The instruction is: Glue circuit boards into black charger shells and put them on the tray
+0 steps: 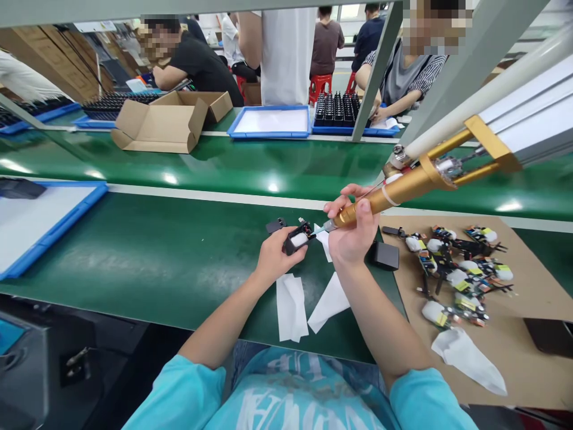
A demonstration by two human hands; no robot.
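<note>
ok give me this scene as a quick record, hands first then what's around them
left hand: holds a small black case
right hand: grips a gold tool, tip pointing at the case
table: green, with white paper
right side: small electronic parts on cardboard
left side: blue-rimmed tray

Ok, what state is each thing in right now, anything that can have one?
left grip: closed on the black housing
right grip: closed around the gold tool
black housing: open, white piece showing
gold tool: tilted, tip down toward the black housing
circuit assemblies: uncased, spread on the cardboard sheet
white papers: creased, loose
carton: open, flaps up
</note>
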